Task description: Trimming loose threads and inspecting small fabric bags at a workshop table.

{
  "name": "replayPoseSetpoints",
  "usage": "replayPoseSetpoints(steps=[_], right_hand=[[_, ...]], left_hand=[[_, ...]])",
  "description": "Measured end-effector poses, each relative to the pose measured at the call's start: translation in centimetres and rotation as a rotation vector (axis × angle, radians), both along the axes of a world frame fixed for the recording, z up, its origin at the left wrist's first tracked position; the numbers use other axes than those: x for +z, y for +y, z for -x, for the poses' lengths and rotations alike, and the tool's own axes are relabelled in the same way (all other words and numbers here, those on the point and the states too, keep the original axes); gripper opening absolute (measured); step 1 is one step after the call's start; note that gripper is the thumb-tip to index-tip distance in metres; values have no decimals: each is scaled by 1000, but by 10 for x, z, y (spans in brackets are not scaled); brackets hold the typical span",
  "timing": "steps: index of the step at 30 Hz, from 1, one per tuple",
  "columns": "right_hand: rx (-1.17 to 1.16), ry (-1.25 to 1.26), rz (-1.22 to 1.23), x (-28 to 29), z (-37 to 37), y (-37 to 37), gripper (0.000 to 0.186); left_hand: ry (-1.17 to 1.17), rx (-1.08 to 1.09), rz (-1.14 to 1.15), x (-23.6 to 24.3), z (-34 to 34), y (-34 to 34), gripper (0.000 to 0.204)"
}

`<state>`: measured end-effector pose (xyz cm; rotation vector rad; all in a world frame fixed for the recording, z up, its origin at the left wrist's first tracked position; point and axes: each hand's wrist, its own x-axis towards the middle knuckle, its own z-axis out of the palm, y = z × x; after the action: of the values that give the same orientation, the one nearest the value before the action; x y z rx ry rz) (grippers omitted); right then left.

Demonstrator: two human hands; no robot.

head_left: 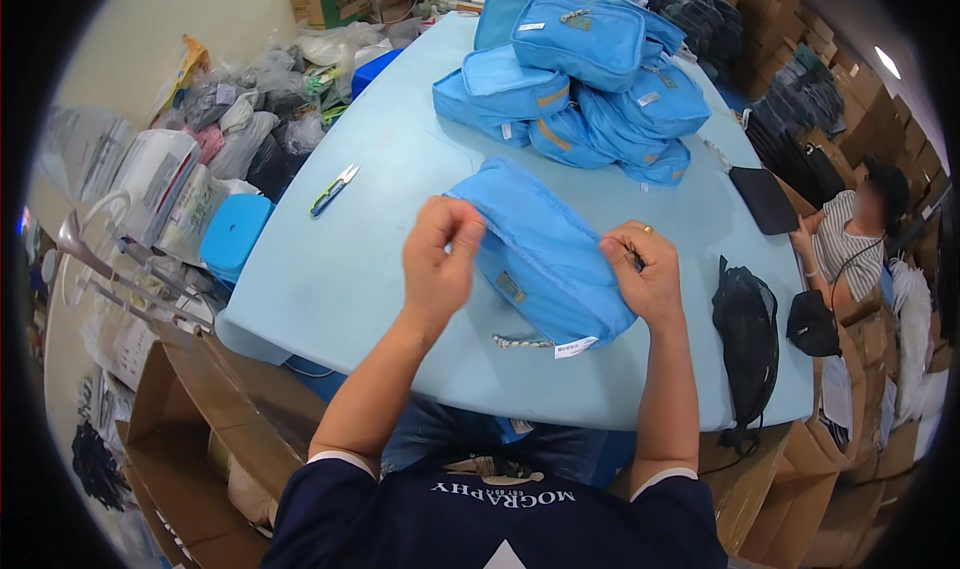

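Observation:
A light blue fabric zip pouch [545, 244] is held over the near half of the table, stretched slantwise between my two hands. My left hand [440, 254] pinches its edge at the upper left. At the opposite end, my right hand [645, 269], with a ring on one finger, grips the other corner. A white label [575, 348] sticks out from the pouch's lower edge, and a small tan patch [510, 286] shows on its side. Beside the label, a braided cord [522, 342] lies on the table.
Several similar blue pouches [580, 39] are piled at the table's far end. Thread snips [334, 190] lie to the left. Black mesh bags [745, 334] and a black pouch [762, 199] lie right, near a seated person [850, 229]. Open cardboard boxes [200, 419] stand below the table's edge.

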<state>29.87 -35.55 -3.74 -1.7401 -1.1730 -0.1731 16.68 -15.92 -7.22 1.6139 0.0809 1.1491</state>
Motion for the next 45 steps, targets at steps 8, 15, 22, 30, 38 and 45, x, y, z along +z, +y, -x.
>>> replayPoseSetpoints(steps=[8, 15, 22, 30, 38, 45], right_hand=[[-25, 21, 2, -1, -9, -7, 12], [19, -30, -46, 2, -4, 7, 20], [21, -3, -63, 1, 0, 8, 15], [22, 45, -13, 3, 6, 9, 10], [50, 24, -38, -1, -6, 0, 9], [-8, 11, -19, -4, -10, 4, 14]], left_hand=[[655, -82, 94, -18, 40, 67, 20], [-9, 178, -556, 23, 21, -18, 18], [53, 154, -853, 18, 2, -22, 16], [51, -25, -302, 5, -4, -24, 7], [16, 409, -291, -9, -5, 32, 5], [27, 476, -262, -8, 13, 29, 12]])
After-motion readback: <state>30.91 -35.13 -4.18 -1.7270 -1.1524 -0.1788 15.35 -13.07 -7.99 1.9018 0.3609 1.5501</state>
